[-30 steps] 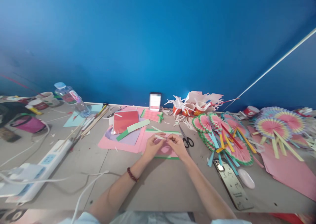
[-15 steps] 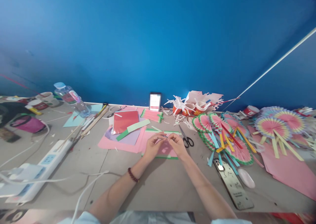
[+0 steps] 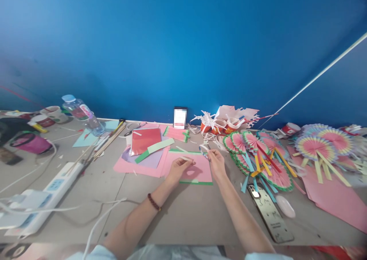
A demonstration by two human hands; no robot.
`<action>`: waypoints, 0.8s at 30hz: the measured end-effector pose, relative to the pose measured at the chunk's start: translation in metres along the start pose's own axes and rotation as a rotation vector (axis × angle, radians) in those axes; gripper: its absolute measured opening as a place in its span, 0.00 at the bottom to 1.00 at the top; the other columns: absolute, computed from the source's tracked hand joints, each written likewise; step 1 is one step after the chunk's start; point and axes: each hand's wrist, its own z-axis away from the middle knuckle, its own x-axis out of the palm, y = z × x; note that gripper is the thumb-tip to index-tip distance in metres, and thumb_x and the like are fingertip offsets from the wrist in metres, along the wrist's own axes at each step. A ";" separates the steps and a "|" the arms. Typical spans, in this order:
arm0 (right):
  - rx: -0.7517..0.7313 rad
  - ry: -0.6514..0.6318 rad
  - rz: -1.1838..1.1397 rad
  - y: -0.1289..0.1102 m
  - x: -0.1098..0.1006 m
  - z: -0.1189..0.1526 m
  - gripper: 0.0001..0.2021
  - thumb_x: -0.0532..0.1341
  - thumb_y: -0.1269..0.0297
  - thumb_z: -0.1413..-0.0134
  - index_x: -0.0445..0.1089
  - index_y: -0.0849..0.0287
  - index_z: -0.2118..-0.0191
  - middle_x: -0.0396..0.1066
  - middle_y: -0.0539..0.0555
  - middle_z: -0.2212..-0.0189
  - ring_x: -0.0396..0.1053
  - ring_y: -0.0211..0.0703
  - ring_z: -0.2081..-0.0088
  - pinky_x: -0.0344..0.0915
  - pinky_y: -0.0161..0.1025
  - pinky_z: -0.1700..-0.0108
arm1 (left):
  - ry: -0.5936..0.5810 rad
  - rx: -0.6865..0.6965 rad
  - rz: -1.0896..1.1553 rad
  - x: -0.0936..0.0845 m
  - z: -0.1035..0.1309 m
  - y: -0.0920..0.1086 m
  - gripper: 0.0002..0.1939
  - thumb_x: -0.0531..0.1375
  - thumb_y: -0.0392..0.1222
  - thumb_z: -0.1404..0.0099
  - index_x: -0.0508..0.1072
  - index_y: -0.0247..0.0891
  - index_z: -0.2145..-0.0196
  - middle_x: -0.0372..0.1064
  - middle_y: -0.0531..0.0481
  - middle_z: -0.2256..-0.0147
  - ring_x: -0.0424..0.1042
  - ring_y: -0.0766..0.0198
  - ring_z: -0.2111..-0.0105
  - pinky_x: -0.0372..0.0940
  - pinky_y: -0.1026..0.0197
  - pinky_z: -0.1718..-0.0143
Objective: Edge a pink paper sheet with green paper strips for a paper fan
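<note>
My left hand (image 3: 177, 169) rests on a pink paper sheet with green edges (image 3: 200, 172) and pinches the end of a thin white strip (image 3: 185, 159). My right hand (image 3: 216, 162) is a little to the right, near the sheet's upper right corner, with its fingers closed on the other end of a narrow pale strip (image 3: 204, 148). Black-handled scissors lie just behind the right hand and are mostly hidden by it.
Pink and green paper fans (image 3: 258, 157) pile up at the right, beside a phone (image 3: 271, 214). Red and purple sheets (image 3: 145, 145) lie at centre left. A power strip (image 3: 48, 195) with cables, a water bottle (image 3: 83, 115) and cups stand at the left.
My right hand has moved right and away from the left hand, pulling its strip end toward the sheet's upper right corner. The left hand has stayed on the pink sheet.
</note>
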 end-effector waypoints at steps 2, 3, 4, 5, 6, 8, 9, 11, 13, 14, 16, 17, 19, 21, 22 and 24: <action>-0.014 -0.026 0.062 -0.003 0.002 0.004 0.15 0.66 0.53 0.59 0.62 0.58 0.76 0.58 0.44 0.82 0.53 0.33 0.79 0.50 0.34 0.75 | 0.026 -0.044 0.005 -0.003 -0.004 -0.004 0.19 0.70 0.51 0.55 0.75 0.34 0.70 0.75 0.45 0.71 0.74 0.58 0.67 0.67 0.54 0.60; -0.035 -0.044 0.111 -0.006 0.004 0.007 0.15 0.65 0.53 0.58 0.63 0.58 0.75 0.58 0.44 0.82 0.54 0.34 0.78 0.50 0.34 0.75 | 0.031 -0.053 0.001 -0.004 -0.005 -0.004 0.20 0.70 0.51 0.55 0.75 0.34 0.69 0.75 0.45 0.71 0.74 0.59 0.68 0.68 0.57 0.63; -0.070 -0.065 0.173 -0.010 0.005 0.010 0.14 0.64 0.53 0.56 0.63 0.58 0.75 0.59 0.45 0.81 0.55 0.34 0.78 0.51 0.34 0.74 | 0.030 -0.056 -0.004 -0.005 -0.006 -0.004 0.21 0.70 0.51 0.55 0.74 0.34 0.67 0.75 0.45 0.71 0.74 0.60 0.70 0.68 0.59 0.67; -0.116 -0.092 0.246 -0.015 0.007 0.013 0.13 0.64 0.54 0.54 0.64 0.58 0.74 0.60 0.45 0.80 0.56 0.35 0.77 0.52 0.35 0.73 | 0.026 -0.054 -0.006 -0.006 -0.007 -0.004 0.22 0.70 0.51 0.55 0.74 0.34 0.65 0.74 0.46 0.71 0.74 0.62 0.73 0.67 0.61 0.70; -0.172 -0.124 0.324 -0.021 0.008 0.015 0.12 0.63 0.55 0.52 0.65 0.58 0.74 0.62 0.46 0.79 0.58 0.37 0.75 0.54 0.35 0.71 | 0.019 -0.046 -0.007 -0.006 -0.007 -0.003 0.23 0.70 0.51 0.54 0.72 0.34 0.64 0.74 0.47 0.72 0.73 0.63 0.74 0.66 0.62 0.73; -0.292 -0.180 0.459 -0.032 0.012 0.018 0.09 0.62 0.57 0.50 0.66 0.57 0.73 0.65 0.49 0.75 0.62 0.41 0.69 0.58 0.38 0.64 | 0.002 -0.022 -0.005 -0.005 -0.006 -0.001 0.25 0.70 0.50 0.54 0.70 0.35 0.61 0.73 0.49 0.73 0.72 0.65 0.77 0.65 0.64 0.76; -0.344 -0.200 0.501 -0.035 0.013 0.019 0.08 0.61 0.58 0.50 0.66 0.57 0.73 0.67 0.50 0.72 0.64 0.43 0.66 0.59 0.39 0.61 | -0.007 -0.007 -0.001 -0.004 -0.006 0.000 0.26 0.70 0.51 0.54 0.69 0.35 0.60 0.73 0.50 0.73 0.72 0.65 0.77 0.65 0.65 0.77; -0.421 -0.241 0.548 -0.038 0.016 0.015 0.06 0.60 0.60 0.48 0.66 0.56 0.72 0.69 0.53 0.68 0.65 0.46 0.62 0.59 0.42 0.56 | -0.025 0.019 0.005 -0.003 -0.005 0.001 0.27 0.69 0.51 0.53 0.68 0.36 0.60 0.72 0.52 0.74 0.72 0.65 0.78 0.65 0.65 0.77; -0.471 -0.275 0.594 -0.033 0.018 0.006 0.06 0.58 0.61 0.47 0.66 0.55 0.71 0.69 0.55 0.66 0.65 0.47 0.59 0.59 0.44 0.54 | -0.042 0.041 0.003 -0.002 -0.006 0.000 0.27 0.69 0.51 0.53 0.67 0.36 0.60 0.71 0.53 0.75 0.72 0.65 0.78 0.65 0.65 0.77; -0.491 -0.288 0.629 -0.029 0.018 0.000 0.06 0.58 0.61 0.47 0.66 0.55 0.72 0.69 0.55 0.65 0.65 0.47 0.59 0.59 0.44 0.53 | -0.049 0.054 -0.001 -0.002 -0.006 -0.001 0.27 0.69 0.50 0.53 0.66 0.36 0.60 0.71 0.54 0.75 0.72 0.65 0.77 0.66 0.64 0.76; -0.521 -0.289 0.707 -0.017 0.018 -0.016 0.06 0.59 0.62 0.48 0.66 0.55 0.73 0.70 0.55 0.67 0.65 0.48 0.60 0.59 0.45 0.54 | -0.053 0.079 -0.016 -0.003 -0.008 -0.003 0.27 0.69 0.49 0.54 0.65 0.37 0.60 0.71 0.54 0.75 0.72 0.64 0.77 0.68 0.62 0.74; -0.533 -0.289 0.740 -0.010 0.017 -0.024 0.06 0.58 0.62 0.48 0.66 0.55 0.74 0.70 0.54 0.69 0.65 0.47 0.61 0.59 0.45 0.54 | -0.051 0.090 -0.023 -0.004 -0.009 -0.004 0.27 0.69 0.49 0.54 0.65 0.37 0.59 0.71 0.55 0.75 0.72 0.64 0.78 0.68 0.61 0.74; -0.558 -0.283 0.803 0.003 0.015 -0.040 0.07 0.58 0.62 0.48 0.67 0.56 0.75 0.69 0.54 0.70 0.65 0.47 0.62 0.59 0.45 0.54 | -0.046 0.105 -0.039 -0.005 -0.010 -0.006 0.27 0.69 0.48 0.53 0.64 0.37 0.59 0.70 0.56 0.76 0.72 0.65 0.78 0.68 0.61 0.74; -0.554 -0.268 0.874 0.014 0.014 -0.052 0.08 0.58 0.62 0.48 0.67 0.56 0.75 0.69 0.55 0.69 0.65 0.48 0.61 0.58 0.45 0.54 | -0.030 0.119 -0.057 -0.007 -0.011 -0.007 0.26 0.68 0.47 0.52 0.63 0.38 0.59 0.69 0.57 0.76 0.71 0.66 0.79 0.67 0.62 0.75; -0.540 -0.265 0.912 0.019 0.013 -0.056 0.08 0.58 0.62 0.48 0.68 0.57 0.75 0.69 0.55 0.69 0.64 0.48 0.60 0.58 0.46 0.54 | -0.017 0.128 -0.066 -0.007 -0.012 -0.008 0.25 0.67 0.47 0.51 0.63 0.38 0.59 0.68 0.58 0.77 0.71 0.67 0.80 0.66 0.63 0.76; -0.506 -0.272 0.974 0.026 0.012 -0.060 0.07 0.58 0.63 0.49 0.68 0.57 0.75 0.69 0.55 0.69 0.64 0.49 0.60 0.58 0.46 0.53 | 0.017 0.156 -0.084 -0.007 -0.012 -0.009 0.24 0.67 0.45 0.51 0.63 0.38 0.60 0.68 0.58 0.77 0.70 0.68 0.80 0.66 0.64 0.76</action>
